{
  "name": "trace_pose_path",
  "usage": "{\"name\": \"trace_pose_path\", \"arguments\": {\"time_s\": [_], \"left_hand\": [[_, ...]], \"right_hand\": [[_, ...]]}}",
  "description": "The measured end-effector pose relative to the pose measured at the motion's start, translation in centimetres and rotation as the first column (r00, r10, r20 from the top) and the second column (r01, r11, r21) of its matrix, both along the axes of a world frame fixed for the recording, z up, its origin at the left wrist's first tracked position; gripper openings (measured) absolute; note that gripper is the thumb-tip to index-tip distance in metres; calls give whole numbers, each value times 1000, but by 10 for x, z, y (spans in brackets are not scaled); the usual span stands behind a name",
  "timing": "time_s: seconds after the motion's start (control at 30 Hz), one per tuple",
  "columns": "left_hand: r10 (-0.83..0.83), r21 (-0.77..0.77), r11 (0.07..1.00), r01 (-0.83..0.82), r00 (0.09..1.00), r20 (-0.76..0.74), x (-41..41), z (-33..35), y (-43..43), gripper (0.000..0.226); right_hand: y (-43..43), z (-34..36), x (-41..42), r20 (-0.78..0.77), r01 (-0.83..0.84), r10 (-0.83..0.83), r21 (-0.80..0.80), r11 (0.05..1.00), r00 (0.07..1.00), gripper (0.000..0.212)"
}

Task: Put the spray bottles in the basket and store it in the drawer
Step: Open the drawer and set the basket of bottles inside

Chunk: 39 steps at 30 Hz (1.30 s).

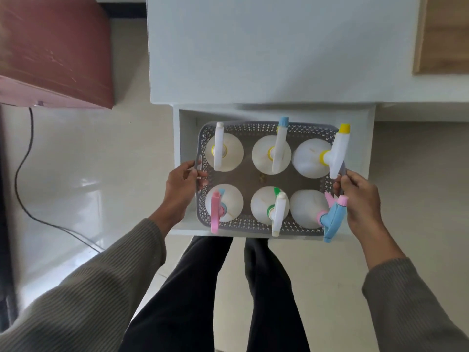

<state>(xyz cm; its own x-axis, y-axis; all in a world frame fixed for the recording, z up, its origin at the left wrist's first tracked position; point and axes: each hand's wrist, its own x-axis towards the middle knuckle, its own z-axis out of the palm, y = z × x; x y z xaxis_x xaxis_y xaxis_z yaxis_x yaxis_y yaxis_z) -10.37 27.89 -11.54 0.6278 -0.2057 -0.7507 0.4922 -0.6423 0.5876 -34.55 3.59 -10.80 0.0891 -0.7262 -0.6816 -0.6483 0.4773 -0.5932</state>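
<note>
A grey perforated basket [256, 180] holds several white spray bottles standing upright in two rows, among them a yellow-nozzled bottle [311, 158] at the back right and a pink-triggered bottle [224, 203] at the front left. The basket sits within the open white drawer [186, 138]; whether it rests on the drawer floor I cannot tell. My left hand [181, 190] grips the basket's left handle. My right hand [360, 199] grips its right rim, beside the blue-and-pink sprayer [333, 217].
The drawer is pulled out from a white cabinet [266, 52] towards my legs [228, 288]. A dark red cabinet [55, 49] stands at the left, with a black cable [20, 174] trailing over the pale tiled floor. A wooden panel [444, 34] is at the upper right.
</note>
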Motion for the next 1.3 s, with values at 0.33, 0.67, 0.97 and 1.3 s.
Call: {"name": "trace_pose_path", "arguments": {"time_s": [0.33, 0.67, 0.97, 1.3], "left_hand": [[-45, 100, 994, 46, 999, -13, -7, -84, -4, 32], [-60, 162, 984, 73, 995, -84, -9, -153, -13, 24], [-123, 223, 964, 143, 987, -103, -4, -192, -20, 24], [-148, 231, 958, 170, 983, -110, 2, -203, -31, 28]], "right_hand": [[-6, -95, -3, -58, -32, 33, 25, 999, 998, 24], [-18, -180, -5, -69, -54, 55, 12, 998, 996, 29], [-22, -221, -2, -122, -93, 94, 17, 996, 988, 30], [-30, -237, 2, -132, -139, 137, -10, 990, 982, 29]]}}
